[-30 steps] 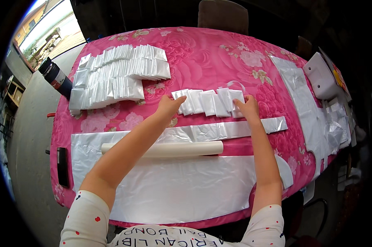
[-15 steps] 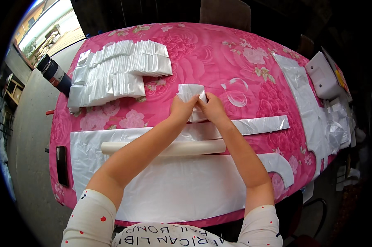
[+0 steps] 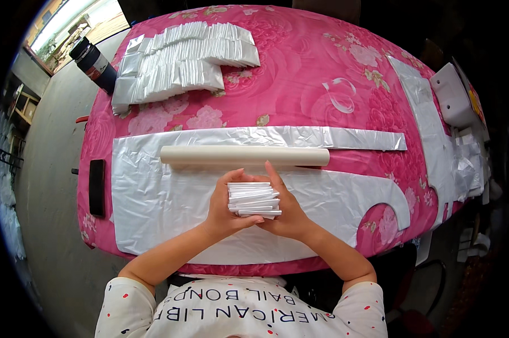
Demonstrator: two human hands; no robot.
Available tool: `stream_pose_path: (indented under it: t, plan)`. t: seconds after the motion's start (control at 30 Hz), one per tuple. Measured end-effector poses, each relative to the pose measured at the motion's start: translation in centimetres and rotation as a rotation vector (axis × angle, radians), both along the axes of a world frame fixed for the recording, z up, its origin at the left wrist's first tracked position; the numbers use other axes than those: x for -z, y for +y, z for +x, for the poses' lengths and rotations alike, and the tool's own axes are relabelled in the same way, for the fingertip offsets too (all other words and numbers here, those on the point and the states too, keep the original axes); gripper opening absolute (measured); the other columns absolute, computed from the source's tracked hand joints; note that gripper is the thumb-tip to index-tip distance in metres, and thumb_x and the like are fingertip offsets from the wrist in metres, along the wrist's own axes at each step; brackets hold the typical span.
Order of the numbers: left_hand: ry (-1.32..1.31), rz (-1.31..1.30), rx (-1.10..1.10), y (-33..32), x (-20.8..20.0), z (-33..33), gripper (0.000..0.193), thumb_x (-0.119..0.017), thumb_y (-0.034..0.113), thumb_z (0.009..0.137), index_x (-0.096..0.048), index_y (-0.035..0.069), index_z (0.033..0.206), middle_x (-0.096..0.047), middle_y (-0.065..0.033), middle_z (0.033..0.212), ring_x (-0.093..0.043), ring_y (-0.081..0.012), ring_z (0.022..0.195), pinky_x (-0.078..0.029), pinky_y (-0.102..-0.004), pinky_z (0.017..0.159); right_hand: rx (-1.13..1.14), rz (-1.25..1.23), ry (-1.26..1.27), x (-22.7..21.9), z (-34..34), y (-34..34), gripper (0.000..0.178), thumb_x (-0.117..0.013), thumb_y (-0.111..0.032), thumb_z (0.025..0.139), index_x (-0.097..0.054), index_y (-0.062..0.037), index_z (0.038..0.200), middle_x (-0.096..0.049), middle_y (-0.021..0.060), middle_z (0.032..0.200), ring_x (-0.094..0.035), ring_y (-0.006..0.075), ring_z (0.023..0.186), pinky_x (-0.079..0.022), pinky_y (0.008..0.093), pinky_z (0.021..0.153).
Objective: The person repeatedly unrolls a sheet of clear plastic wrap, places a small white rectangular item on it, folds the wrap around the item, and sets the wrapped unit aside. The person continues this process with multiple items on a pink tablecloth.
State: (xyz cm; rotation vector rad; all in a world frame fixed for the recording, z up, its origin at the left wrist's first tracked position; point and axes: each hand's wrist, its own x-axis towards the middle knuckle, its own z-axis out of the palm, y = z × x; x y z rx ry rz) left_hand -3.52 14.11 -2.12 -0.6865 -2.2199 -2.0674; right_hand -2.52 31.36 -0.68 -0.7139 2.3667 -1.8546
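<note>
Between my two hands is a small stack of folded white plastic bags [image 3: 253, 198], its folded edges facing up. My left hand [image 3: 223, 204] wraps the stack's left side, thumb along the near edge. On the other side, my right hand [image 3: 287, 209] closes round the right end, its index finger pointing up and away. Both hands are above a large flat white plastic bag [image 3: 175, 225] with a curved cut-out at its right end. Just beyond them lies a cream-coloured roll tube [image 3: 243, 155], resting across the plastic.
Rows of folded white bags [image 3: 178, 67] fill the far left of the pink floral table [image 3: 299, 67]. A dark bottle [image 3: 94, 65] is beside them, and a black phone [image 3: 97, 188] lies at the left edge. More white plastic [image 3: 420, 112] and a white container [image 3: 450, 93] occupy the right side.
Both hands have drawn the folded stack back toward me, from beyond the tube to the near side of it. The stack now shows its folded edges. The view has tilted down.
</note>
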Motion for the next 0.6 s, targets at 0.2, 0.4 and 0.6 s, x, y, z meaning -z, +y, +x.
stream_pose_path:
  t: [0.2, 0.4, 0.6]
  plan:
    - [0.242, -0.133, 0.037, -0.6, 1.9, 1.6, 0.113, -0.085, 0.041, 0.055, -0.019, 0.002, 0.138, -0.048, -0.0174, 0.118, -0.050, -0.0297, 0.108, -0.040, -0.0404, 0.089, 0.067, 0.045, 0.026, 2.7, 2.1, -1.2, 0.114, -0.080, -0.016, 0.061, -0.002, -0.0034, 0.143, -0.044, 0.0163, 0.129, -0.043, 0.0329, 0.117, -0.035, 0.0403, 0.099]
    - [0.227, -0.148, -0.057, -0.9, 1.3, 1.9, 0.121, -0.084, 0.043, 0.054, -0.011, -0.001, 0.140, -0.041, -0.0202, 0.125, -0.043, -0.0318, 0.115, -0.034, -0.0413, 0.097, 0.156, 0.171, 0.135, 1.3, 2.4, -1.4, 0.114, -0.081, -0.020, 0.062, -0.002, -0.0060, 0.143, -0.043, 0.0149, 0.131, -0.044, 0.0295, 0.117, -0.034, 0.0395, 0.100]
    - [0.206, -0.189, 0.002, -1.1, 2.1, 2.2, 0.116, -0.085, 0.032, 0.056, -0.010, -0.001, 0.139, -0.040, -0.0191, 0.126, -0.041, -0.0317, 0.116, -0.032, -0.0425, 0.099, 0.125, 0.333, 0.185, 2.8, 2.5, -1.1, 0.112, -0.080, -0.021, 0.058, -0.007, -0.0013, 0.141, -0.043, 0.0146, 0.129, -0.040, 0.0330, 0.116, -0.025, 0.0447, 0.103]
